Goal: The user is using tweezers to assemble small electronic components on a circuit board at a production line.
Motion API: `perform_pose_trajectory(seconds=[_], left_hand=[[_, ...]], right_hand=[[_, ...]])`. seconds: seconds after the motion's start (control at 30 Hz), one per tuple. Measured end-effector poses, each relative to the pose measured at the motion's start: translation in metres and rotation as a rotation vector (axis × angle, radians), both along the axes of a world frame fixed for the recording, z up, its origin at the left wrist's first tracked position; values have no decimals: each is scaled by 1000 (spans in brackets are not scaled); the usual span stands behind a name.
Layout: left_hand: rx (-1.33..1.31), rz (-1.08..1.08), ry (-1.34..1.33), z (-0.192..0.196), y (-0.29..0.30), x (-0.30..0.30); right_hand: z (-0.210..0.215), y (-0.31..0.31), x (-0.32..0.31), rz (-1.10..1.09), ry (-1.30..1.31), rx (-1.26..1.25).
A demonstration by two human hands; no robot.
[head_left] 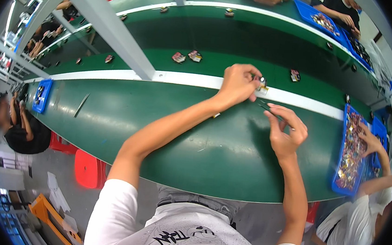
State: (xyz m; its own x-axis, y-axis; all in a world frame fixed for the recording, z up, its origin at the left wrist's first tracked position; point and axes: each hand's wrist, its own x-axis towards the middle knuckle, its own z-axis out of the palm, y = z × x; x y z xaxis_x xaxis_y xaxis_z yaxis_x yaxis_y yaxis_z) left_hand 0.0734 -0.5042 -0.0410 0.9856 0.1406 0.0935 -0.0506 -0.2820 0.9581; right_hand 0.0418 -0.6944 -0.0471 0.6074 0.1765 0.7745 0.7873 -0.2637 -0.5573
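My left hand (241,83) reaches out over the white rail and pinches a small part with black, silver and yellowish areas (263,87). Its fingers hide some of that part, so I cannot make out its exact kind. Closer to me and to the right, my right hand (289,133) is closed on dark, thin-tipped tweezers (265,105). The tweezers' tips point left toward the part, with a small gap between them. Beneath both hands lies the green tabletop (194,136).
Beyond the white rail (190,79), small parts (195,55) lie scattered on a green belt. A grey post (107,21) rises left. A blue tray of colourful pieces (348,154) stands right, a co-worker's hand in it. A smaller blue tray (42,96) and a thin strip (81,105) lie left.
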Motion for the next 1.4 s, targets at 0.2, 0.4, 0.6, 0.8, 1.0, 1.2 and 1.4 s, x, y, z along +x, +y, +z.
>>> perform_pose_trajectory(seconds=[0.2, 0.4, 0.6, 0.8, 1.0, 1.2, 1.4], left_hand=[[15, 73, 85, -14, 14, 76], [977, 128, -60, 3, 84, 83], [1060, 190, 238, 21, 210, 67], [871, 57, 465, 4, 234, 63], [889, 26, 312, -1, 238, 53], [570, -7, 57, 40, 143, 13], [113, -62, 9, 42, 30, -54]], right_hand=[[-4, -2, 6, -32, -29, 51], [1, -10, 8, -39, -53, -18], [7, -9, 6, -15, -92, -4], [8, -6, 4, -13, -78, -20], [13, -3, 3, -4, -71, -39], [9, -12, 3, 16, 204, -60], [10, -26, 12, 277, 828, 195]])
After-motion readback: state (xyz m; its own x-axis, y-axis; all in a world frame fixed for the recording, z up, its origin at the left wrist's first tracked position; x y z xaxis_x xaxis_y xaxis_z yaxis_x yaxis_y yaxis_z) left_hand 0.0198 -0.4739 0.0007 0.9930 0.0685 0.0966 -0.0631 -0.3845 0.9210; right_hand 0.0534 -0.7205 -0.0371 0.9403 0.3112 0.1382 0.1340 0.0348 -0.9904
